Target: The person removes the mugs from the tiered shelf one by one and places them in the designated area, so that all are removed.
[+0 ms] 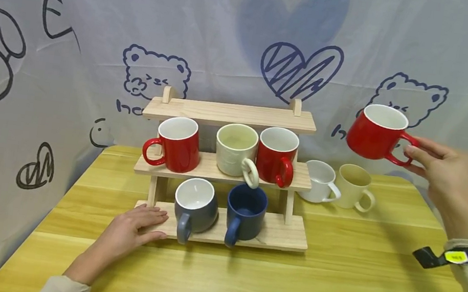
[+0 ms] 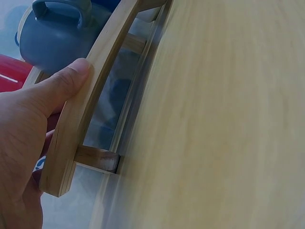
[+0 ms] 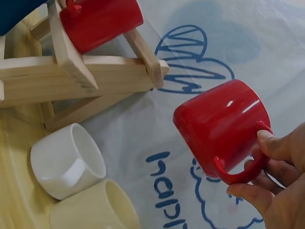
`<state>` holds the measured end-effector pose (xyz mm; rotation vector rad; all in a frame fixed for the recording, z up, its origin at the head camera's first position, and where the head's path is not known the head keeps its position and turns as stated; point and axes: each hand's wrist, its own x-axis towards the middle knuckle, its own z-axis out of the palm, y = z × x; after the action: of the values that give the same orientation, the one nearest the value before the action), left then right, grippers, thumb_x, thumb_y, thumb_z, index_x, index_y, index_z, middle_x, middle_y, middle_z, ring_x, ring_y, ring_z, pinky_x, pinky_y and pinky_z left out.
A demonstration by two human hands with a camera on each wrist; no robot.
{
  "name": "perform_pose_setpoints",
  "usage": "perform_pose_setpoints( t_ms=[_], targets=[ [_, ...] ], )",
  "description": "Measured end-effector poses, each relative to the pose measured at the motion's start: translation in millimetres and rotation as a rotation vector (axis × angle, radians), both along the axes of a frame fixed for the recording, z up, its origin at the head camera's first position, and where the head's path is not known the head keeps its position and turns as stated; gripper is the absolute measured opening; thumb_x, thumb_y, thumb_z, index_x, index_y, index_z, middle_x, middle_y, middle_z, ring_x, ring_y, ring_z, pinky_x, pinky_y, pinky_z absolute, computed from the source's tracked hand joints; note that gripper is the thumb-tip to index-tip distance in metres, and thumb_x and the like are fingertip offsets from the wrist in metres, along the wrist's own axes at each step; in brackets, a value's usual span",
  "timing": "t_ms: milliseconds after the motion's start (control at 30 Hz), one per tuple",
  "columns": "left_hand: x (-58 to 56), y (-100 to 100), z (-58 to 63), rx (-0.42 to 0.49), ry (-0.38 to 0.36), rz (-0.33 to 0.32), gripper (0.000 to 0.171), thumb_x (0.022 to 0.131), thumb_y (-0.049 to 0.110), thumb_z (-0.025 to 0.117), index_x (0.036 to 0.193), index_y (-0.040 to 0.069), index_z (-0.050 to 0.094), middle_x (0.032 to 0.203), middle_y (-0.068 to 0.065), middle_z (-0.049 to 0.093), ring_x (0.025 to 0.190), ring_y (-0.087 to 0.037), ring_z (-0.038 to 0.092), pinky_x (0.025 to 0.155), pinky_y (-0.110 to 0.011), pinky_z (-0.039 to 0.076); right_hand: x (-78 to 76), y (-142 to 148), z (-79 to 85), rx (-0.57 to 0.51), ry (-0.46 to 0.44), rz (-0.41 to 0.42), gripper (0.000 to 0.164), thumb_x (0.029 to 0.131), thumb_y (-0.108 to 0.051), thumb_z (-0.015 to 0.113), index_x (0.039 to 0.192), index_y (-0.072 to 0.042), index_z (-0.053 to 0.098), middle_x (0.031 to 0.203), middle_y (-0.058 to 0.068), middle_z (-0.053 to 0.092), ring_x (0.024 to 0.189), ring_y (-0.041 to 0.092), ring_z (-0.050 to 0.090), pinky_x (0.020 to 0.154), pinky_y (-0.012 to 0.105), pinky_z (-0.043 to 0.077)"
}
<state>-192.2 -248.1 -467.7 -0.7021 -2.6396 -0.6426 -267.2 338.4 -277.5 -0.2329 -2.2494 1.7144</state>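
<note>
My right hand [image 1: 448, 169] holds a red mug [image 1: 375, 132] by its handle, raised above the table to the right of the wooden rack [image 1: 229, 113]. In the right wrist view the thumb and fingers pinch the handle of this red mug [image 3: 224, 129]. My left hand [image 1: 129, 231] grips the left end of the rack's bottom shelf, its thumb [image 2: 71, 76] along the board. Beside it on that shelf stand a grey mug [image 1: 196, 207] and a dark blue mug [image 1: 247, 212]. The middle shelf carries a red mug [image 1: 180, 146], a cream mug [image 1: 233, 153] and another red mug [image 1: 275, 151].
Right of the rack, a white mug [image 1: 318, 182] and a pale yellow mug [image 1: 353, 186] stand side by side on the wooden table [image 1: 233, 284]. Behind hangs a pale curtain [image 1: 223, 26] with drawn bears and hearts. The rack's top shelf [image 1: 238, 113] bears no mug.
</note>
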Motion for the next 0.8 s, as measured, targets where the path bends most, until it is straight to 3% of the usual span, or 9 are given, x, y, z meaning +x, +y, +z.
perform_pose_setpoints(
  t_ms=[67, 333, 500, 800],
  targets=[
    [-0.1, -0.2, 0.2, -0.002, -0.002, 0.001, 0.044, 0.08, 0.035, 0.08, 0.117, 0.012, 0.074, 0.119, -0.001, 0.069, 0.116, -0.024, 0.061, 0.109, -0.046, 0.04, 1.4, 3.2, -5.8, 0.009, 0.001, -0.013, 0.058, 0.082, -0.033, 0.074, 0.135, -0.016, 0.061, 0.109, -0.007, 0.06, 0.09, 0.007, 0.06, 0.068, 0.012, 0.056],
    [0.3, -0.5, 0.8, -0.006, -0.011, -0.001, 0.044, 0.08, 0.035, 0.08, 0.117, 0.013, 0.073, 0.12, 0.0, 0.069, 0.117, -0.023, 0.061, 0.11, -0.045, 0.039, 3.3, 21.5, -34.1, -0.124, 0.028, -0.046, 0.051, 0.081, -0.023, 0.077, 0.13, -0.011, 0.065, 0.102, -0.007, 0.06, 0.08, 0.002, 0.062, 0.064, 0.014, 0.057],
    [-0.3, -0.3, 0.7, -0.012, -0.017, 0.001, 0.044, 0.081, 0.036, 0.079, 0.118, 0.013, 0.073, 0.12, 0.0, 0.069, 0.117, -0.023, 0.061, 0.11, -0.046, 0.04, 4.8, 31.8, -47.6, -0.124, 0.006, -0.096, 0.045, 0.082, -0.021, 0.077, 0.126, -0.014, 0.068, 0.098, -0.01, 0.06, 0.079, 0.001, 0.061, 0.063, 0.014, 0.057],
    [0.0, -0.2, 0.5, -0.008, -0.017, 0.0, 0.044, 0.08, 0.035, 0.08, 0.117, 0.013, 0.073, 0.12, 0.0, 0.069, 0.118, -0.023, 0.06, 0.109, -0.047, 0.04, 9.8, 46.4, -68.3, -0.275, 0.045, -0.115, 0.036, 0.076, -0.018, 0.082, 0.111, -0.016, 0.075, 0.089, -0.012, 0.063, 0.071, -0.001, 0.064, 0.061, 0.014, 0.057]
  ],
)
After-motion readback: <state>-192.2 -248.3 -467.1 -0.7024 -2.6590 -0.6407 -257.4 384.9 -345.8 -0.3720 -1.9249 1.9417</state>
